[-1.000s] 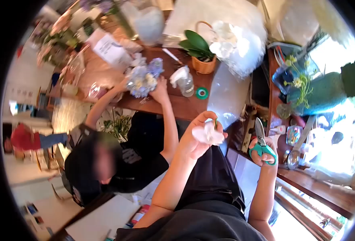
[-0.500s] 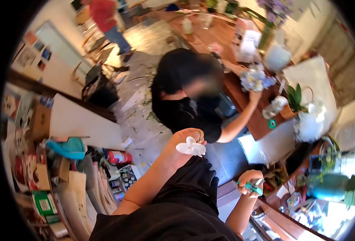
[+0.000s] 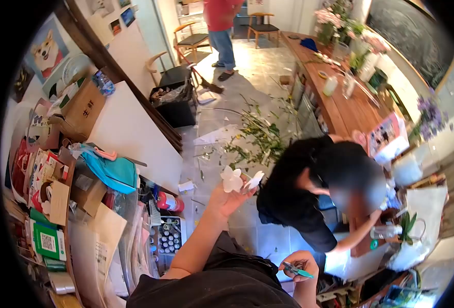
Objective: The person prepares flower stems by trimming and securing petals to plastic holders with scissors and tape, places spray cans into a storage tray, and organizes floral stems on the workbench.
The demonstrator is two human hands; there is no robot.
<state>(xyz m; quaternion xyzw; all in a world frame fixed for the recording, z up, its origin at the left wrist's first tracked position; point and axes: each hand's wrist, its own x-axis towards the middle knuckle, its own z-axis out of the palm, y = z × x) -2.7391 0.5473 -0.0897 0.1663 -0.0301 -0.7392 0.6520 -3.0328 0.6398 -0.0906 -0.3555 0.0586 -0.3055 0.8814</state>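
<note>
My left hand point(image 3: 226, 204), raised ahead of me, is closed around the stem of white orchid blossoms point(image 3: 231, 180). Two blooms show above the fingers; most of the stem is hidden. Lower down on the right, close to my body, my right hand point(image 3: 309, 261) grips pruning shears with teal handles point(image 3: 303, 271). The shears are apart from the flowers.
A co-worker in black point(image 3: 293, 190) leans over the wooden bench point(image 3: 347, 108) at right. Cut greenery point(image 3: 260, 136) litters the floor ahead. Shelves with a teal bag point(image 3: 109, 169) and cardboard box point(image 3: 83, 108) line the left. Another person point(image 3: 220, 41) stands farther back.
My view has swung up and left, showing more floor and bench. The orchid has turned in my left hand, so two blooms show. My right hand still holds the shears.
</note>
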